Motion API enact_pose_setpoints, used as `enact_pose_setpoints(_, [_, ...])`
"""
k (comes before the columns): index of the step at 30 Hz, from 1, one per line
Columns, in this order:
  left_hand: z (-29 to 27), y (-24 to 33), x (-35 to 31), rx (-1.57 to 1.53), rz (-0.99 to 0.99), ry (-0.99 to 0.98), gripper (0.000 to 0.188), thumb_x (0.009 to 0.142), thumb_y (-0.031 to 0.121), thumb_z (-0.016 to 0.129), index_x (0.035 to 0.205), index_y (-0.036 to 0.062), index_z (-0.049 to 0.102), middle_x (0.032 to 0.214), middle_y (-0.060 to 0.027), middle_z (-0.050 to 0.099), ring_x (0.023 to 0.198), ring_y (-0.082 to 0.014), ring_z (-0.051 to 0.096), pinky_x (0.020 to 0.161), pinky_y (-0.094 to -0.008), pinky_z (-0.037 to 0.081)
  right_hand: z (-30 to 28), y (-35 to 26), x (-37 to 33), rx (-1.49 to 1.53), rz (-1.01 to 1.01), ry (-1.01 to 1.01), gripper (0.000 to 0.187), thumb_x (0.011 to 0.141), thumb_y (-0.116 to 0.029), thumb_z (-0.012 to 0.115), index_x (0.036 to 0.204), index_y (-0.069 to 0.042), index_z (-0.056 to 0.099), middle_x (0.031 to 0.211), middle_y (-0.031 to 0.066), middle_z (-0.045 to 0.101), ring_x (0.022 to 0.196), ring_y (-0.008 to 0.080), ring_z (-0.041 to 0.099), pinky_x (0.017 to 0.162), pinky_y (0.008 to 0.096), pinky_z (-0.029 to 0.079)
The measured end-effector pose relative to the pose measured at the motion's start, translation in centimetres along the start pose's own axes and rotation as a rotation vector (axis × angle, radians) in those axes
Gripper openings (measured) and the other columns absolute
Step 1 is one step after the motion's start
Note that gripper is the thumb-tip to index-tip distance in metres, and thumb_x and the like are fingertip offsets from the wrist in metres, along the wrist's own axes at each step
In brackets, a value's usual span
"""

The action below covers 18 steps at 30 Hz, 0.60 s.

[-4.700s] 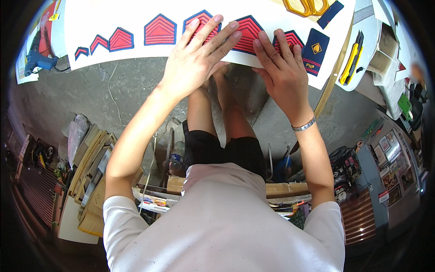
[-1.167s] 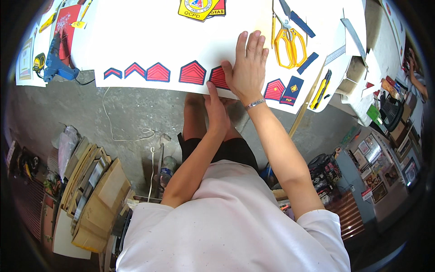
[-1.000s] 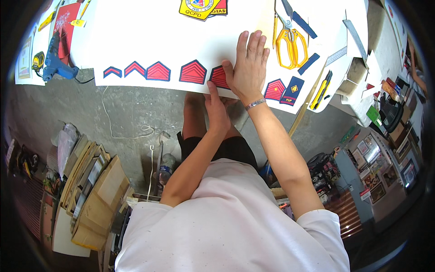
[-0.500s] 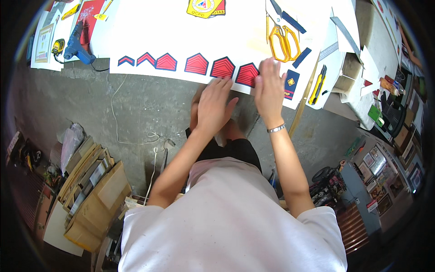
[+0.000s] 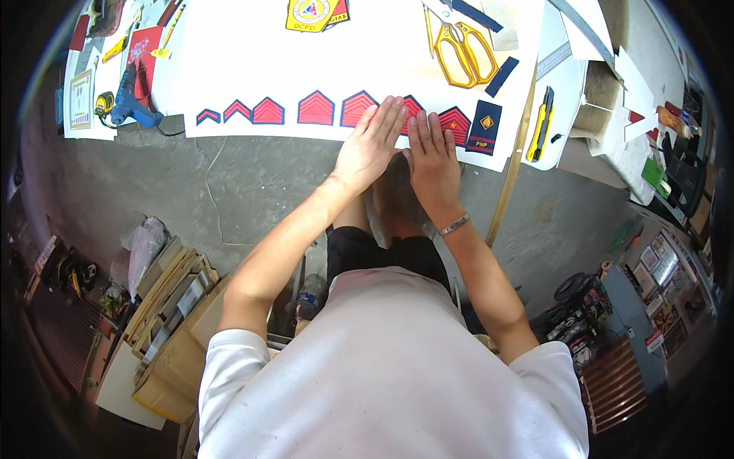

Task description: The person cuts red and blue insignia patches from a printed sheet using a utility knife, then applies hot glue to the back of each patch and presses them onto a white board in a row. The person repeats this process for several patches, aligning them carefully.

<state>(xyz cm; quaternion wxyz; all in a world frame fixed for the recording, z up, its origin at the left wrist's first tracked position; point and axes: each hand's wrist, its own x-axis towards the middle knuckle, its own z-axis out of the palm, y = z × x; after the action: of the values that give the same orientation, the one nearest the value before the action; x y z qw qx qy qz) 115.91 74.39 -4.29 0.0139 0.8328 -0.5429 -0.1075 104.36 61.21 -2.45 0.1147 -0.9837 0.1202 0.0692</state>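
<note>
A row of red-and-navy chevron patches lies along the near edge of the white sheet (image 5: 229,69), from a small chevron (image 5: 208,116) at the left to a larger patch with a small star (image 5: 456,127) at the right. My left hand (image 5: 372,147) rests with fingers stretched out over the edges of a striped patch (image 5: 355,109) and its right neighbour (image 5: 414,105). Close beside it, my right hand (image 5: 435,161) lies flat, its fingertips over that neighbour and the star patch. A dark blue rectangular patch (image 5: 484,126) lies just right of them.
Yellow-handled scissors (image 5: 466,57) and navy strips (image 5: 502,76) lie beyond my right hand. A yellow cutter (image 5: 541,126) sits near a wooden strip (image 5: 511,183). Far left are a blue glue gun (image 5: 131,103) and a tape measure (image 5: 104,103). Yellow badge patches (image 5: 313,15) lie at the back.
My right hand has moved left, uncovering the star patch beside the dark blue rectangle. My left hand has shifted right and forward onto the patches, so the hands are now close together. The view has shifted slightly.
</note>
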Motion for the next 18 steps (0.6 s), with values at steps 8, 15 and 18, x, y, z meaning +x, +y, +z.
enact_pose_setpoints(8, [-0.7,0.3,-0.4,-0.136,-0.053,0.042,0.072,0.095,0.035,0.06,0.157,0.0049,0.038,0.166,-0.0095,0.031,0.156,-0.0281,0.021,0.125,-0.0478,0.021,-0.9,0.1,-0.1,0.024,-0.02,0.025,0.056,0.101,-0.026,0.058,0.152,-0.008,0.045,0.159,0.0094,0.044,0.15,0.0308,0.036,0.122,0.0478,0.028])
enact_pose_setpoints(15, [-1.1,-1.3,-1.5,-0.105,0.016,-0.007,0.071,0.096,0.037,0.063,0.157,0.0087,0.039,0.167,-0.0061,0.031,0.156,-0.0295,0.022,0.125,-0.0509,0.022,-1.6,0.6,3.0,0.035,-0.119,0.13,0.054,0.098,-0.024,0.061,0.148,-0.007,0.05,0.156,0.0097,0.047,0.147,0.0327,0.04,0.12,0.0484,0.032])
enact_pose_setpoints(18, [-0.6,-2.4,-1.3,-0.129,0.059,0.023,0.072,0.095,0.037,0.064,0.157,0.0108,0.039,0.167,-0.0052,0.031,0.156,-0.0297,0.022,0.125,-0.0515,0.022,-1.3,1.3,3.6,-0.002,-0.178,0.085,0.056,0.098,-0.025,0.062,0.149,-0.009,0.049,0.157,0.0086,0.046,0.148,0.0324,0.039,0.119,0.049,0.034])
